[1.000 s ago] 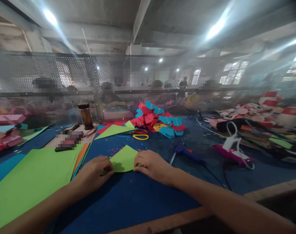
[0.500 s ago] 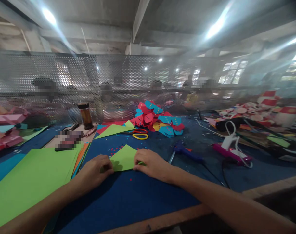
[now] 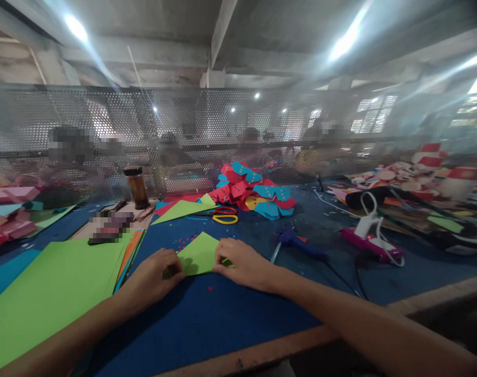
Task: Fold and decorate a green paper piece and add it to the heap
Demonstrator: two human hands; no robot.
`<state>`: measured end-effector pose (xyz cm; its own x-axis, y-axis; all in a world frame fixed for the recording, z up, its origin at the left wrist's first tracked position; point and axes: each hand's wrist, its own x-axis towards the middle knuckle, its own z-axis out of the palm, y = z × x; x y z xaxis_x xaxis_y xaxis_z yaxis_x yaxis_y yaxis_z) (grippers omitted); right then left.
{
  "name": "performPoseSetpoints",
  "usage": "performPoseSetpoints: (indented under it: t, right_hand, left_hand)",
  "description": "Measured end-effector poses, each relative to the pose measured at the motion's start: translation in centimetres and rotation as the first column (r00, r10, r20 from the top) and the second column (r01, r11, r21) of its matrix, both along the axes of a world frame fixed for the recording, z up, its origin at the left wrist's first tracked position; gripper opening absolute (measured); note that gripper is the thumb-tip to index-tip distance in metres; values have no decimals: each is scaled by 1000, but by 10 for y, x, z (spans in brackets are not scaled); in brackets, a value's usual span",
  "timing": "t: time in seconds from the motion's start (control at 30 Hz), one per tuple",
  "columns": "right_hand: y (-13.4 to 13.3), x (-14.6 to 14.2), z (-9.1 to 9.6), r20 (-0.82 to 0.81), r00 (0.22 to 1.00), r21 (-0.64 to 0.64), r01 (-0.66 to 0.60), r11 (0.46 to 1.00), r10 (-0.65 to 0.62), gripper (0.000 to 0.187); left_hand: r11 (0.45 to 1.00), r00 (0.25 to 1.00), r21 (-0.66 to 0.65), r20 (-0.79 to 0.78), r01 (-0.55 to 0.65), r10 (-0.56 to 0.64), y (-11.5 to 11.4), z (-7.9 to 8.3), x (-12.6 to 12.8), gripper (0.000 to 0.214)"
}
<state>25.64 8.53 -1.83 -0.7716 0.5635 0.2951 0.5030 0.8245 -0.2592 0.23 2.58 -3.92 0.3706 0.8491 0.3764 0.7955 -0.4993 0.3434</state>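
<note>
Both hands are on the green paper piece, one at each lower corner: your left hand is curled on the left corner, your right hand pinches the right one, with a bit of green showing between thumb and fingers. Left thumb is mostly hidden, so can't tell how hard that side grips. Piece sits on the blue counter, straight in front of you, between the hands. Holding both ends probably keeps it square and stops it sliding; the peak points away from you, which leaves the near edge within reach of both thumbs. Scissors lie just beyond, yellow and red handles toward the middle, likely parked for an easy grab. Blue glue gun is off to your right, nozzle toward you, cord trailing to the near side; reads as kept on the right-hand side and out of the paper zone. Green sheets are stacked at your left, probably as stock. Now the piece itself: bright lime, matte, roughly triangular as far as it shows, clean sloping edges, near edge slightly bowed, hand shadow across the lower left. Corners are covered by your fingers, so can't confirm whether it's folded double there. No dots visible on its face.
</note>
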Motion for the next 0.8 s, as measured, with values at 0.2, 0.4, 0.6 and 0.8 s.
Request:
performPoseSetpoints:
  t: [0.2,0.4,0.6,0.8]
  right_hand:
    - [1,-1,-1,-9,1000,-22,27,999,-27,11]
    - [0,-1,-2,-17,1000,-10,18,1000,-18,9]
    - [-2,-2,0,-4,1000,-2,25,1000,-25,8]
    - [2,-1,-6,4,1000,3,15,1000,-15,10]
  left_hand:
    - [999,999,-37,6,-34,35,-1,3,4,15]
    - [996,998,-61,-9,-59,59,-2,3,6,13]
    - [996,999,-77,2,-40,41,-2,5,12,12]
    - [986,996,-143,-11,-85,85,6,8,29,11]
